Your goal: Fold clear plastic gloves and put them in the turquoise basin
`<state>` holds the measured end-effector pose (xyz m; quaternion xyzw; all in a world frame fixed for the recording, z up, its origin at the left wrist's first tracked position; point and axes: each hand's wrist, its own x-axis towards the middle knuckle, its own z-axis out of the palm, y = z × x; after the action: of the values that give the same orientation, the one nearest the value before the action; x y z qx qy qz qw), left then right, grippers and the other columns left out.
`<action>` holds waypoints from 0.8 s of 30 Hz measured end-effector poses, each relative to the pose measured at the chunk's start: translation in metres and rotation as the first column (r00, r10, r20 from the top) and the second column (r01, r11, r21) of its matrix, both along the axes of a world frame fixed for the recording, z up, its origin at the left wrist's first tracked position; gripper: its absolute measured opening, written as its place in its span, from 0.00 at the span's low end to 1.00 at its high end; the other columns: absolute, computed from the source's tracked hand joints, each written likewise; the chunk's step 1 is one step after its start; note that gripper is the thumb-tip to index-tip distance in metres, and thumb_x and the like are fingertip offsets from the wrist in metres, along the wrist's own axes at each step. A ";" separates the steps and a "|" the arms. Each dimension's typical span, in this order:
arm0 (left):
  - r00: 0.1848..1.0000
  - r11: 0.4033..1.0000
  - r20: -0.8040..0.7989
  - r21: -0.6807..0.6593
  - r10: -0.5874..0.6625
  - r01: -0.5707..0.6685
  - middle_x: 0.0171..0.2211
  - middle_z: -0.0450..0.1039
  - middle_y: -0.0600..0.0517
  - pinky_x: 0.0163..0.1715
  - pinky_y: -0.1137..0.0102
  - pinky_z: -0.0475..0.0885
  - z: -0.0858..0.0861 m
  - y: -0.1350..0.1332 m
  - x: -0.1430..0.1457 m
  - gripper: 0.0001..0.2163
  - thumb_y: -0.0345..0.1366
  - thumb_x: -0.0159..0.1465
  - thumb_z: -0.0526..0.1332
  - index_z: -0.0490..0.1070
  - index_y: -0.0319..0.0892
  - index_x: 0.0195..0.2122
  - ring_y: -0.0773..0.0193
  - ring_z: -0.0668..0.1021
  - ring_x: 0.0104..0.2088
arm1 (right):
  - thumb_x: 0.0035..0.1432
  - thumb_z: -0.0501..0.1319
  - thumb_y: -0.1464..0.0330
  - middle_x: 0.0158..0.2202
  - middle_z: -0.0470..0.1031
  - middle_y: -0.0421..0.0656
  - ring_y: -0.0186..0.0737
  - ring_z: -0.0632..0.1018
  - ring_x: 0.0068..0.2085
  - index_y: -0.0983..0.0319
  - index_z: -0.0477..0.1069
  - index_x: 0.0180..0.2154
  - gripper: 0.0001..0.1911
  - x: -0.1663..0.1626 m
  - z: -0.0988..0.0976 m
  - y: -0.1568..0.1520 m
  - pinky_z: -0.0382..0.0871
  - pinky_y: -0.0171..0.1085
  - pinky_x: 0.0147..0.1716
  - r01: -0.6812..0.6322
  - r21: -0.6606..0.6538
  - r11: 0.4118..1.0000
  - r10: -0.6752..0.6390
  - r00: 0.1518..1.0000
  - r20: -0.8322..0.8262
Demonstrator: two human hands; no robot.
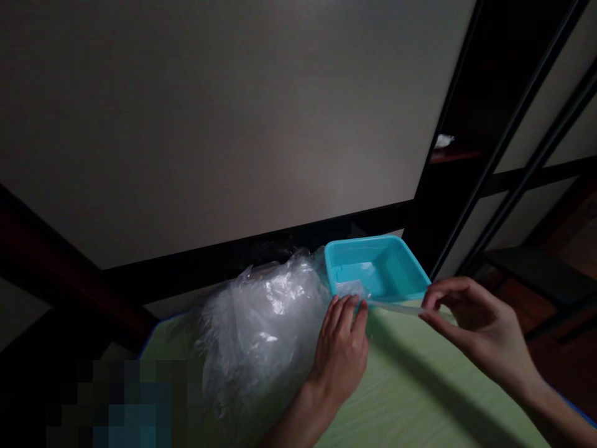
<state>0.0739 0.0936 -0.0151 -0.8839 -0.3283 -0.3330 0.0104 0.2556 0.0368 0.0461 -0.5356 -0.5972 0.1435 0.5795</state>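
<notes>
Right hand (pixel 487 333) pinched a plastic strip (pixel 396 307) before a turquoise basin (pixel 401 264) with clear film (pixel 349 289) at its near corner; left hand (pixel 342 345) met the strip's other end, grip unclear. Plastic bags (pixel 261 317) lay heaped alongside on a green table (pixel 392 401) by a pale panel (pixel 224 124).

Seemingly a dim room in a home, with dark-framed pale panel (pixel 233 124) and reddish shelf (pixel 459 156)
</notes>
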 end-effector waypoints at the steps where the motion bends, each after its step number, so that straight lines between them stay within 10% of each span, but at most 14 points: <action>1: 1.000 1.000 0.000 -0.002 0.000 0.000 0.49 0.66 0.43 0.54 0.55 0.62 0.000 0.000 0.000 0.17 0.23 0.59 0.49 0.65 0.35 0.49 0.56 0.67 0.52 | 0.49 0.64 0.64 0.26 0.71 0.41 0.39 0.73 0.29 0.57 0.68 0.31 0.07 0.004 0.003 0.003 0.69 0.37 0.30 0.004 0.011 1.000 -0.005 0.996 0.091; 14: 1.000 1.000 0.010 -0.021 -0.017 0.017 0.50 0.66 0.41 0.54 0.54 0.62 -0.002 0.003 0.002 0.20 0.23 0.58 0.51 0.63 0.33 0.52 0.54 0.66 0.53 | 0.49 0.53 0.78 0.28 0.70 0.43 0.40 0.72 0.33 0.61 0.68 0.24 0.09 0.026 0.012 0.113 0.65 0.36 0.33 -0.075 -0.212 0.974 0.218 0.550 0.806; 24: 1.000 1.000 -0.001 -0.022 -0.014 0.014 0.52 0.65 0.42 0.52 0.54 0.65 -0.003 0.003 0.000 0.21 0.23 0.57 0.50 0.62 0.35 0.53 0.53 0.66 0.53 | 0.47 0.55 0.77 0.27 0.72 0.42 0.37 0.72 0.28 0.62 0.69 0.25 0.08 0.035 0.007 0.123 0.62 0.32 0.27 -0.022 -0.310 0.950 0.273 0.540 0.796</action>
<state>0.0739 0.0965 -0.0178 -0.8864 -0.3255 -0.3291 -0.0015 0.2906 0.1599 0.0528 -0.5586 -0.8180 0.0000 0.1373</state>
